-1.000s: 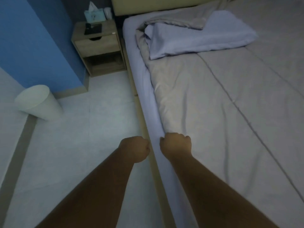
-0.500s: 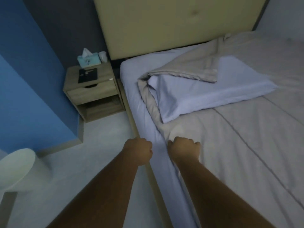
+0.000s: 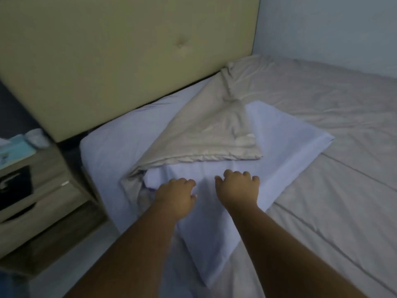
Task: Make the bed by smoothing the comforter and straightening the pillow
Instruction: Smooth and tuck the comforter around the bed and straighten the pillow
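Note:
A pale lavender pillow [image 3: 279,151] lies slantwise on the grey comforter [image 3: 333,211] near the head of the bed. A corner of the comforter [image 3: 204,136] is folded back over the pillow's far left part. My left hand [image 3: 176,196] is on the pillow's left end. My right hand [image 3: 236,190] is on its middle, about a hand's width away. Both hands have bent fingers pointing down onto the fabric, and I see no cloth bunched or pinched in either.
A padded beige headboard [image 3: 129,61] stands behind the bed. The lavender fitted sheet [image 3: 111,151] shows bare at the top left corner. A wooden nightstand [image 3: 43,201] with a tissue box [image 3: 15,149] stands close on the left, and a pale wall runs along the bed's far side.
I have moved up along the bed toward the headboard. Both hands, fists near the bed's edge before, have reached forward onto the pillow with their fingers loosened.

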Demonstrator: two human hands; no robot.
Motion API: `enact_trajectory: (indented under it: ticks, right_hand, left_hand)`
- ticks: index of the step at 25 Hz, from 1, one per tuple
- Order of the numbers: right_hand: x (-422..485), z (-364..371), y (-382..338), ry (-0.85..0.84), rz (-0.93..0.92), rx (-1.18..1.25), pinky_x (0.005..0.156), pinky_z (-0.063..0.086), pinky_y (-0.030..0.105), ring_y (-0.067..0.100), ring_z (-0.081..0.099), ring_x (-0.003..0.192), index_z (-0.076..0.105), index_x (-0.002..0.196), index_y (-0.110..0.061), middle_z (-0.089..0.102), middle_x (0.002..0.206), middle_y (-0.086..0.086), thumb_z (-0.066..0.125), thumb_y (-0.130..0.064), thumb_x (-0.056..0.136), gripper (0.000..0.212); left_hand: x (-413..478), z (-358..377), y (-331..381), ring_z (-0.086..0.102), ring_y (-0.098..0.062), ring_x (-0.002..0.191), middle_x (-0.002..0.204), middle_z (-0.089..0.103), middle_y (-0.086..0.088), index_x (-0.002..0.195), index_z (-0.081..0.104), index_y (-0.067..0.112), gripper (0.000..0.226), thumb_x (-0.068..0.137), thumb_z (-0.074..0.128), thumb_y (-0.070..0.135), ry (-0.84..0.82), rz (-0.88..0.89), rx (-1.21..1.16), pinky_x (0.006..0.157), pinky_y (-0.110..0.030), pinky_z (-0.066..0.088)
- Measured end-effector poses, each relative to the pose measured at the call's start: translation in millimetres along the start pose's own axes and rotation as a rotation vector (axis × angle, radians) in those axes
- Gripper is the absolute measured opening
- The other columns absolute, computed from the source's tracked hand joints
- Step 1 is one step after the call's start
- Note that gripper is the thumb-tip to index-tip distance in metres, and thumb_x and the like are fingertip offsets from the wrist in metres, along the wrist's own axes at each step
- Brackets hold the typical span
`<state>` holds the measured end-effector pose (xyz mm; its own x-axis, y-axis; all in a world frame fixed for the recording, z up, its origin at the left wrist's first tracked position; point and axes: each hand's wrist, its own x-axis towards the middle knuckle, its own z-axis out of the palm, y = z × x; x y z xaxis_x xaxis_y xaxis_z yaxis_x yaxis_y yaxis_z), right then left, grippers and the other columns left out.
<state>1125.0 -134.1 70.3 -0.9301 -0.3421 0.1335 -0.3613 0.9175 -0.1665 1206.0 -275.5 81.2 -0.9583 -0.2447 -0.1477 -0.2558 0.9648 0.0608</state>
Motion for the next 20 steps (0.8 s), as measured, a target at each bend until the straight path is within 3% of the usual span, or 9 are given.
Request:
enact_trajectory:
  ticks: [2,4,8,12,14,16,20]
  right_hand:
    - [55,6,2,0.116,0.090,0.009,0.093,0.034,0.043,0.034,0.055,0.105,0.062,0.108,-0.012,0.067,0.107,0.013,0.036,-0.040,0.094,0.041]
    - [99,14,2,0.094,0.171,0.009,0.094,0.033,0.044,0.035,0.051,0.109,0.059,0.113,-0.010,0.063,0.114,0.013,0.037,-0.038,0.095,0.040]
    - [169,37,7,0.111,0.309,-0.013,0.096,0.029,0.045,0.034,0.043,0.117,0.051,0.124,-0.012,0.052,0.131,0.011,0.039,-0.043,0.093,0.045]
    - [206,87,18,-0.097,0.452,-0.039,0.111,0.012,0.053,0.030,0.015,0.142,0.018,0.148,-0.023,0.014,0.158,0.005,0.027,-0.064,0.090,0.072]
    - [202,119,14,-0.147,0.467,-0.048,0.115,-0.005,0.050,0.026,-0.001,0.146,0.003,0.152,-0.027,-0.003,0.161,0.002,0.019,-0.064,0.092,0.073]
    - [199,133,11,-0.122,0.481,-0.036,0.114,-0.013,0.046,0.024,-0.008,0.146,-0.001,0.151,-0.029,-0.009,0.160,0.000,0.017,-0.061,0.094,0.068]
    - [204,122,3,-0.130,0.517,-0.068,0.117,-0.006,0.045,0.023,-0.003,0.147,0.008,0.151,-0.031,-0.001,0.161,-0.003,0.020,-0.051,0.098,0.058]
  left_hand:
    - [51,-12,-7,0.044,-0.027,0.123,0.138,0.048,-0.001,0.141,0.037,0.025,0.060,0.088,0.028,0.052,0.109,0.071,-0.024,0.098,-0.037,0.039]
    - [100,-16,-16,0.039,-0.026,0.127,0.143,0.043,0.000,0.143,0.034,0.024,0.059,0.090,0.037,0.048,0.188,0.113,-0.075,0.101,-0.036,0.035]
    - [201,-16,-26,0.025,-0.024,0.137,0.154,0.025,-0.001,0.148,0.021,0.023,0.065,0.092,0.044,0.044,0.202,0.208,-0.106,0.112,-0.036,0.023]
    - [275,26,-27,0.007,-0.023,0.146,0.160,0.008,0.001,0.151,0.008,0.023,0.068,0.093,0.029,0.053,0.099,0.316,-0.109,0.119,-0.039,0.007]
    - [280,55,-33,0.005,-0.022,0.147,0.161,0.008,0.002,0.151,0.011,0.024,0.071,0.088,0.010,0.057,0.122,0.390,-0.017,0.119,-0.040,0.003]
    - [282,67,-36,0.010,-0.022,0.147,0.160,0.014,0.002,0.150,0.017,0.024,0.067,0.090,0.008,0.050,0.151,0.431,-0.013,0.118,-0.039,0.007]
    - [294,49,-27,0.019,-0.023,0.144,0.157,0.023,-0.004,0.149,0.024,0.015,0.052,0.101,0.026,0.035,0.097,0.478,-0.023,0.115,-0.034,0.016]
